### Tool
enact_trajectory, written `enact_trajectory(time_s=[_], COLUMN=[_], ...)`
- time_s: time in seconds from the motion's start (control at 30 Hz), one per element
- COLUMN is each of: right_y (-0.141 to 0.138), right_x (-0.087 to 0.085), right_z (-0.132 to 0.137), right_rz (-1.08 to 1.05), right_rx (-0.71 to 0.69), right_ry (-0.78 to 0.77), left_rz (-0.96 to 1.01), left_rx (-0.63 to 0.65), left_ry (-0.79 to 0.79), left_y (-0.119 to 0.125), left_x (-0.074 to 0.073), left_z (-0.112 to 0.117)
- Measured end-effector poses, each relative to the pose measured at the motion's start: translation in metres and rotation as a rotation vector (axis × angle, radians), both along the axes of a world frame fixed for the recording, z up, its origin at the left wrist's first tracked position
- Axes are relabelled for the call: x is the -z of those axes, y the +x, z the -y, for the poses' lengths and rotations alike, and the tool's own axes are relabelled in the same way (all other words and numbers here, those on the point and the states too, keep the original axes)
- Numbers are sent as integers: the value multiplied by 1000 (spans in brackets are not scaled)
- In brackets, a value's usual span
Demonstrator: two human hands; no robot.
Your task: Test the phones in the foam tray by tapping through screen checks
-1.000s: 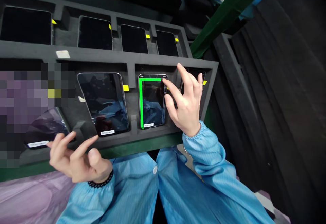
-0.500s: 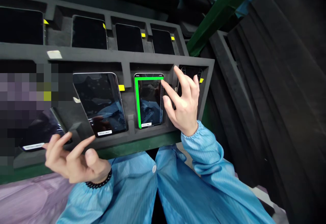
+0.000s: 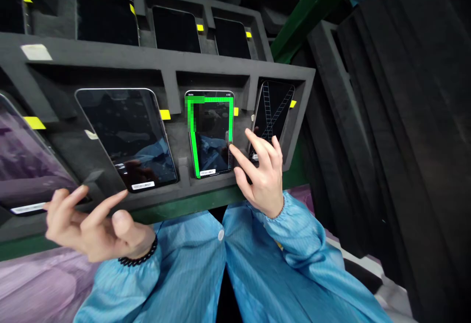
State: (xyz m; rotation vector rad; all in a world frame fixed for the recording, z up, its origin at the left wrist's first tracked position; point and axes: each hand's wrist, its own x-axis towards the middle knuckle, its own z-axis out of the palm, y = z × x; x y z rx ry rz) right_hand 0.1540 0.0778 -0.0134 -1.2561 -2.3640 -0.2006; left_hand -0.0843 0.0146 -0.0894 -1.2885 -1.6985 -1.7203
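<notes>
My right hand (image 3: 262, 176) has its index fingertip on the right edge of a phone (image 3: 212, 136) whose screen shows a green band along the left, top and upper right. Below that fingertip the edge is still a ladder of small boxes. To its right lies another phone (image 3: 274, 110) with crossing ladder lines, partly behind my fingers. My left hand (image 3: 99, 227) is open, palm turned up, its index fingertip by the lower edge of a dark tablet (image 3: 128, 136). Farther left sits a tablet (image 3: 33, 156) reflecting purple. White barcode labels mark the lower screen edges.
The devices rest in compartments of a grey foam tray (image 3: 217, 65). Behind it, a second row holds dark devices (image 3: 176, 29) with yellow tabs. A green post (image 3: 312, 14) rises at the back right, beside stacked black foam trays (image 3: 397, 132). Purple clothing (image 3: 47, 284) shows at lower left.
My right index finger has slid down the phone's right edge, and green now fills the part above it. The view has shifted, showing more of the phone at far right. My left hand stays open.
</notes>
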Motion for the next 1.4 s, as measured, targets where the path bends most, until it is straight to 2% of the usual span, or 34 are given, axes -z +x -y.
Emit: enact_trajectory(time_s=[0.27,0.5,0.63,0.77,0.87,1.0,1.13,1.4], right_y=[6,-1,10,14,4,-12,-16,-6], right_x=[2,-2,-3,2,7,10,12,13], right_z=[25,13,7,7,6,-1,-6,-7], right_rz=[30,-51,-155,-83,30,79,80,120], right_rx=[-51,-43,-44,-222,-369,-475,-511,-490], right_ry=[-74,-55,9,13,-13,-38,-29,-18], left_rz=[-31,-23,35,69,64,36,-8,-51], left_rx=[-8,-23,-91,-102,-97,-94,-67,-16], left_ry=[-35,-1,-80,-121,-103,-112,-75,-8], left_y=[-3,-4,-3,0,0,-3,-5,-4], left_x=[-1,1,1,-2,-3,-1,0,0], left_z=[3,1,3,3,2,1,2,-1])
